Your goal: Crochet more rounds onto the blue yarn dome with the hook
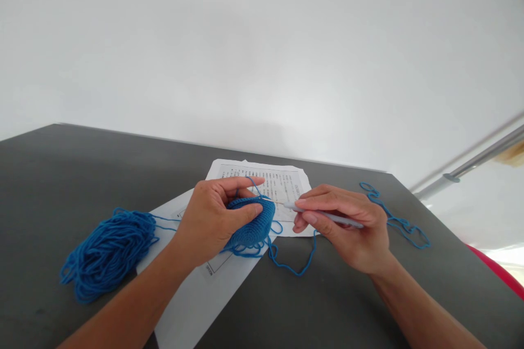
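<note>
Left hand [215,221] pinches, index finger [235,182] pointing toward three o'clock; right hand [346,223] grips pen-style, forearm [417,300] slanting from five.

Crocheted piece [256,229] partly covered by the left grip [213,221], tip of the hook [344,220] too fine to resolve, upper sheet's [295,179] print illegible, lower sheet [184,305], bench [295,311], metal pole [491,150] and red object [495,271] cut by picture edges.

We face a plain, smooth white wall [245,54] behind a matte dark-grey flat tabletop [102,163].
We see a slanting silver metallic pole [487,155] at right, a curved red strip [495,270] below it, and soft brightness spread across the wall's middle.
</note>
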Action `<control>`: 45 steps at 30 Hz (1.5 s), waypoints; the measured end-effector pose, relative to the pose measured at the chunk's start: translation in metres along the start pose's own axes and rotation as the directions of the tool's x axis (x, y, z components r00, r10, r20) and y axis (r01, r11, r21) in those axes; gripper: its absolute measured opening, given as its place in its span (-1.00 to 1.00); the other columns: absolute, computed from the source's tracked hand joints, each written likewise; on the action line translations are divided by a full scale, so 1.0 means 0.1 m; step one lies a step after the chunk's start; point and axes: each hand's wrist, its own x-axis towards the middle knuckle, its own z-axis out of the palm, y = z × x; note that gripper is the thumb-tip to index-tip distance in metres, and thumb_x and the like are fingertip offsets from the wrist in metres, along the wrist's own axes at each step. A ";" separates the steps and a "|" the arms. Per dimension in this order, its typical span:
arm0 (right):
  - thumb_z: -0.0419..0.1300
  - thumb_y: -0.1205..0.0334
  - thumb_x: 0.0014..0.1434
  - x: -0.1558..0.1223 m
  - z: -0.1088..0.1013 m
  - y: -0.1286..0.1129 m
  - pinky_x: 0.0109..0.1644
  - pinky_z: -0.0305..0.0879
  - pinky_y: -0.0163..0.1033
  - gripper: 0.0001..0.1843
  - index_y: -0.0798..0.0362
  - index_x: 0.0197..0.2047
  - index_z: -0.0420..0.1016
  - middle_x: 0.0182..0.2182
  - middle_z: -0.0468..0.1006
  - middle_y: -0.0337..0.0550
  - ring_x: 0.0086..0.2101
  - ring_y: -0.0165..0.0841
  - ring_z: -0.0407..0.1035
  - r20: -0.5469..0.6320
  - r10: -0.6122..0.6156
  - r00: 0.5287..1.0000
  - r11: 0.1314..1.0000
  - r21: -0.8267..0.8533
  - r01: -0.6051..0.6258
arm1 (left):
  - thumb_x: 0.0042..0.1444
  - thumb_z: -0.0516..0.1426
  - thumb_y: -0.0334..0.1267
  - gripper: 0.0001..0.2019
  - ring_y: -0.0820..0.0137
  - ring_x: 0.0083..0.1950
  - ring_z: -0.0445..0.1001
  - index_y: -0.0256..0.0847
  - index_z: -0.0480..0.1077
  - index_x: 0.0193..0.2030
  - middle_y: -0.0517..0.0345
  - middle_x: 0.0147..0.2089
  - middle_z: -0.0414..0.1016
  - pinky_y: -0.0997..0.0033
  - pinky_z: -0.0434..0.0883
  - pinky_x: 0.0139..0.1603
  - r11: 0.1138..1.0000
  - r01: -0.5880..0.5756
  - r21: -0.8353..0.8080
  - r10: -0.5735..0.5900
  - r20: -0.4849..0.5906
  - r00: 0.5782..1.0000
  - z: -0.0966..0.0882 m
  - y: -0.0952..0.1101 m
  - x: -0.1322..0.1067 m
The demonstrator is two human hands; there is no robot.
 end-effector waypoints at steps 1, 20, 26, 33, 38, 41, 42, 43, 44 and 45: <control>0.30 0.48 0.24 0.00 0.01 0.00 -0.38 0.56 -0.18 -0.71 0.01 -0.04 0.70 -0.44 0.70 -0.10 -0.44 -0.27 0.59 -0.003 -0.002 1.000 1.000 -0.001 0.002 | -0.01 0.39 -0.27 -0.61 0.42 -0.39 0.49 -0.20 0.66 0.02 0.25 -0.41 0.56 0.47 0.45 -0.34 0.999 -0.020 0.033 0.021 -0.008 1.000 0.01 0.00 0.00; 0.25 0.53 0.26 -0.04 0.19 -0.01 -0.31 0.52 -0.26 -0.69 0.03 0.00 0.61 -0.40 0.65 -0.14 -0.37 -0.34 0.56 -0.049 -0.119 0.992 0.980 -0.165 0.110 | 0.05 0.28 -0.31 -0.77 0.19 -0.18 0.68 -0.19 0.68 -0.13 0.08 -0.16 0.75 0.29 0.57 -0.11 0.891 -0.254 0.377 0.340 -0.180 0.923 0.13 -0.03 -0.06; 0.24 0.51 0.28 -0.12 0.36 -0.01 -0.16 0.53 -0.25 -0.71 0.07 0.02 0.58 -0.22 0.65 -0.02 -0.21 -0.32 0.57 -0.111 -0.189 0.976 0.955 -0.252 0.157 | 0.05 0.31 -0.33 -0.68 0.30 -0.30 0.59 -0.18 0.67 -0.02 0.20 -0.36 0.68 0.35 0.54 -0.16 0.951 -0.261 0.168 0.282 -0.116 0.952 0.21 0.00 -0.15; 0.23 0.52 0.29 -0.10 0.33 -0.11 -0.16 0.54 -0.23 -0.67 0.01 0.05 0.58 -0.19 0.64 -0.08 -0.22 -0.34 0.56 -0.221 -0.210 0.952 0.965 -0.206 0.165 | -0.02 0.41 -0.28 -0.60 0.42 -0.35 0.53 -0.24 0.65 0.02 0.20 -0.35 0.65 0.50 0.49 -0.32 0.936 -0.152 -0.319 0.123 -0.107 0.987 0.28 0.17 -0.13; 0.19 0.53 0.32 -0.05 0.22 -0.12 -0.18 0.56 -0.21 -0.64 -0.01 0.07 0.57 -0.18 0.61 -0.09 -0.22 -0.33 0.57 -0.295 -0.219 0.930 0.964 -0.214 0.159 | -0.07 0.46 -0.30 -0.47 0.47 -0.41 0.49 -0.30 0.60 0.11 0.18 -0.39 0.64 0.55 0.45 -0.39 0.912 -0.144 -0.385 0.121 -0.084 0.989 0.37 0.40 0.03; 0.18 0.56 0.31 -0.05 0.18 -0.07 -0.12 0.57 -0.22 -0.60 0.02 0.13 0.54 -0.11 0.59 -0.04 -0.16 -0.33 0.55 -0.281 -0.277 0.919 0.929 -0.324 0.180 | -0.15 0.50 -0.33 -0.33 0.47 -0.43 0.51 -0.31 0.55 0.18 0.17 -0.38 0.65 0.55 0.46 -0.41 0.862 -0.078 -0.501 0.073 -0.029 0.997 0.42 0.43 0.15; 0.18 0.57 0.31 -0.06 0.18 -0.06 -0.08 0.57 -0.22 -0.58 0.05 0.16 0.52 -0.08 0.58 -0.01 -0.13 -0.32 0.54 -0.253 -0.301 0.920 0.908 -0.370 0.195 | -0.16 0.51 -0.34 -0.31 0.47 -0.44 0.51 -0.31 0.55 0.18 0.17 -0.38 0.64 0.55 0.46 -0.41 0.838 -0.048 -0.543 0.051 -0.009 0.999 0.43 0.41 0.17; 0.18 0.58 0.30 -0.07 0.18 -0.04 -0.05 0.56 -0.22 -0.56 0.07 0.18 0.50 -0.07 0.57 0.02 -0.10 -0.32 0.53 -0.220 -0.320 0.921 0.888 -0.410 0.210 | -0.18 0.52 -0.34 -0.32 0.48 -0.44 0.51 -0.31 0.56 0.17 0.18 -0.40 0.64 0.55 0.47 -0.41 0.815 -0.019 -0.579 0.031 0.011 0.999 0.43 0.37 0.19; 0.19 0.59 0.30 -0.08 0.19 -0.02 -0.02 0.56 -0.23 -0.55 0.10 0.20 0.49 -0.05 0.57 0.04 -0.08 -0.31 0.52 -0.188 -0.336 0.923 0.868 -0.442 0.226 | -0.19 0.52 -0.35 -0.33 0.49 -0.46 0.51 -0.32 0.57 0.15 0.19 -0.42 0.62 0.56 0.47 -0.43 0.793 0.006 -0.609 0.012 0.026 1.000 0.42 0.34 0.20; 0.19 0.60 0.29 -0.09 0.21 0.00 0.00 0.56 -0.23 -0.54 0.12 0.21 0.48 -0.05 0.56 0.06 -0.06 -0.31 0.52 -0.160 -0.349 0.924 0.852 -0.466 0.241 | -0.20 0.53 -0.36 -0.35 0.50 -0.47 0.50 -0.32 0.58 0.12 0.20 -0.44 0.61 0.57 0.46 -0.44 0.774 0.027 -0.632 -0.005 0.037 0.999 0.41 0.30 0.21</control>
